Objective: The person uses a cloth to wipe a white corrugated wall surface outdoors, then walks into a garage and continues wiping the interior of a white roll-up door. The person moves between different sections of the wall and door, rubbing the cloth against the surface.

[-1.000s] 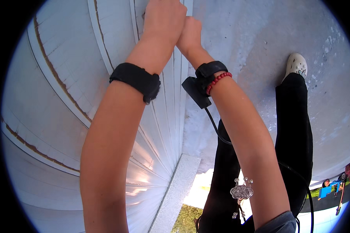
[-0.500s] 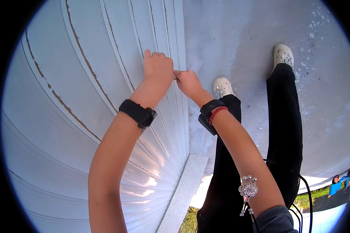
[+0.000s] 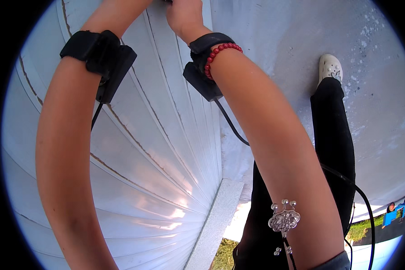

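**Head view: both arms raised to white ribbed siding**

Head camera looks down past two bare forearms that reach up to the top edge of the picture. The right hand (image 3: 184, 13) rests against white ribbed siding (image 3: 157, 148), its fingers cut off by the frame, so whether it is open or closed cannot be told. The left hand lies beyond the frame; only its wrist shows, wearing a black wristband with a small box (image 3: 101, 56) and a hanging cable. The right wrist carries a matching black band and box (image 3: 202, 67) beside a red bead bracelet (image 3: 218, 54), with a black cable (image 3: 231, 126) trailing down. A silver ornament (image 3: 283, 221) dangles near the right elbow. To the right of the siding runs a pale grey concrete floor (image 3: 274, 40), where a black trouser leg (image 3: 330, 130) ends in a white shoe (image 3: 330, 67).
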Demonstrator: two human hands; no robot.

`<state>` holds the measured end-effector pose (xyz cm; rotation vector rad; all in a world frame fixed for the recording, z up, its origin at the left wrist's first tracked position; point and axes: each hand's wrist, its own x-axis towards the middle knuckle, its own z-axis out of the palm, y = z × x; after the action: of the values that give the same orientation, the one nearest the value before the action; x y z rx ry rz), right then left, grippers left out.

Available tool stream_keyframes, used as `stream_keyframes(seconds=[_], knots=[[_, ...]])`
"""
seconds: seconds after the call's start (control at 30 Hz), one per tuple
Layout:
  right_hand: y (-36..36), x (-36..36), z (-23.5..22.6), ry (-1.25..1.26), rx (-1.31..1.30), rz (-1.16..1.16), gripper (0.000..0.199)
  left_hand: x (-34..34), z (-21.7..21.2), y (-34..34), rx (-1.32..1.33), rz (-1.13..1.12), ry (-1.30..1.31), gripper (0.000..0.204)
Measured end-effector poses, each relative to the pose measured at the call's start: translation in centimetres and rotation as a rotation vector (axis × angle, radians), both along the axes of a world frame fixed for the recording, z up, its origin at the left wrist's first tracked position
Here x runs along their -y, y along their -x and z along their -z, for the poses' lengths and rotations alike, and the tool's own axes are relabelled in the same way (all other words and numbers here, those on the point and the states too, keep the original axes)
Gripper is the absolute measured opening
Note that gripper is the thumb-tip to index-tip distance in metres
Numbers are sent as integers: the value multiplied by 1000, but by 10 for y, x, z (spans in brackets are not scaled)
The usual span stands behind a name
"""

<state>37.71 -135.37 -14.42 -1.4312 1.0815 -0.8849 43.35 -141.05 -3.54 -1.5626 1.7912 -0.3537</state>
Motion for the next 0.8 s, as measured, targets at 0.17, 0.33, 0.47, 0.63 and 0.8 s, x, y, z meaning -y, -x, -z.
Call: stream_keyframes(seconds=[0.17, 0.33, 0.47, 0.63, 0.8], knots=[[5, -50, 5, -256, -7, -86, 18, -33, 16, 21, 173, -166, -315, 17], [54, -126, -15, -415, -137, -268, 20, -119, 26, 65, 89, -178, -393, 4], [84, -210, -33, -679, -48, -282, 36, -205, 15, 97, -54, -358, -424, 8], [177, -331, -61, -706, -96, -708, 35, -351, -17, 159, -121, -487, -735, 8], [231, -338, -40, -712, -215, -1062, 34, -388, -55, 192, -271, -696, -968, 9]])
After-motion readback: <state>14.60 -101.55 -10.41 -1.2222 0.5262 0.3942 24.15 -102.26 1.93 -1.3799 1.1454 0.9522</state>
